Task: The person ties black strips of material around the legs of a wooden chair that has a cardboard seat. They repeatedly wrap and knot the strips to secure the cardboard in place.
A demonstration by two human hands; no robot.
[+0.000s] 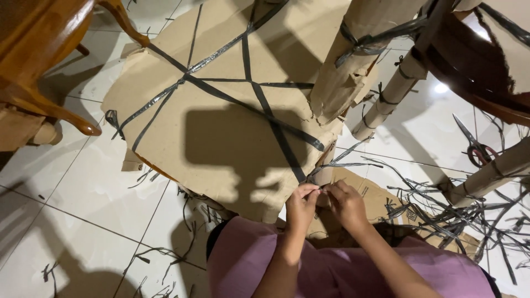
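Black plastic strapping [259,105] is seen criss-crossed over a large cardboard-wrapped piece of furniture [221,138] that stands on a white tiled floor [83,193]. At the wrapping's near edge, where the straps meet, the left hand [301,207] and the right hand [345,203] are pressed together, and a strap end is pinched between their fingertips. Cardboard-wrapped legs [386,102] at the upper right are also bound with black strap. Many loose strap pieces [469,215] are scattered over the floor on the right, near a pair of scissors [476,149]. Judging by this, some strapping appears already removed, while the main web across the cardboard is still in place. Bare wooden furniture [38,60] is visible at the left.
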